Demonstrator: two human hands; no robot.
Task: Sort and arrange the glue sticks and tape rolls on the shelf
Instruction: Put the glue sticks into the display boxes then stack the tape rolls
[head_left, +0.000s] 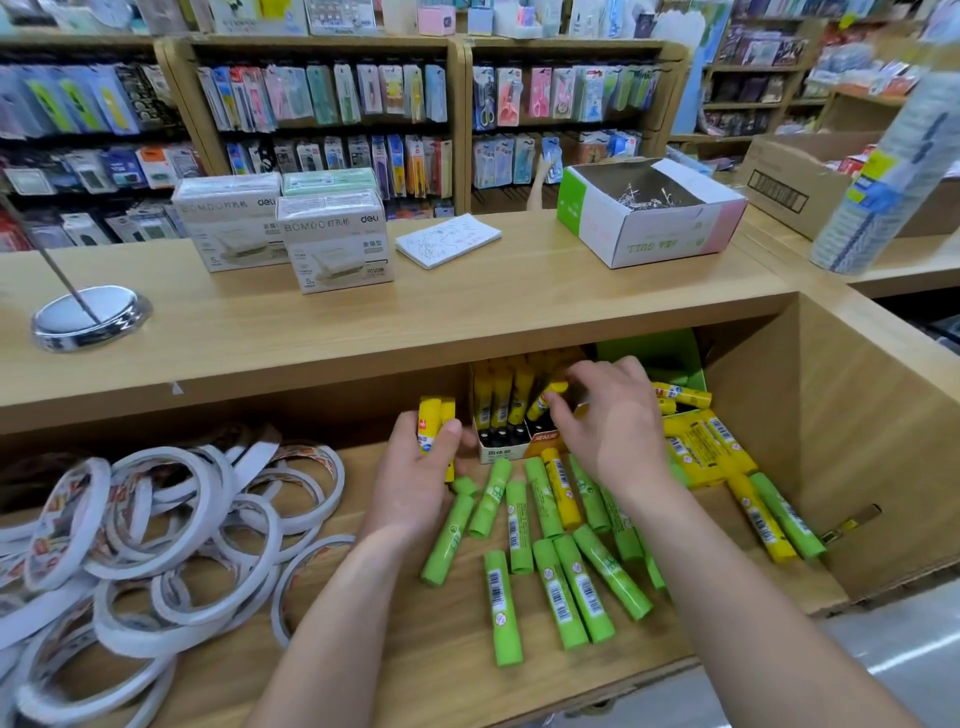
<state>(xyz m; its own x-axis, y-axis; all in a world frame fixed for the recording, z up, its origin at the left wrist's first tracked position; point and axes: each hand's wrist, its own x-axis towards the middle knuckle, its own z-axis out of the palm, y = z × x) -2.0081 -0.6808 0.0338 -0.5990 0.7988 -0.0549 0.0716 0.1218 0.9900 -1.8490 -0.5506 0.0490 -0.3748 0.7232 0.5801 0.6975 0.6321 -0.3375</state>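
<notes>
Wooden shelf (415, 649); green glue sticks (503, 608) lie flat, mostly front-to-back.

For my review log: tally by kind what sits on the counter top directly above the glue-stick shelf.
Closed boxes: 3
Open box: 1
Notepad: 1
Chrome stand: 1
Total: 6
The side counter on the right is not counted.

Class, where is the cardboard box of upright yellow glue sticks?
Head view, centre: the box sits on the lower wooden shelf, behind loose green glue sticks.
</notes>
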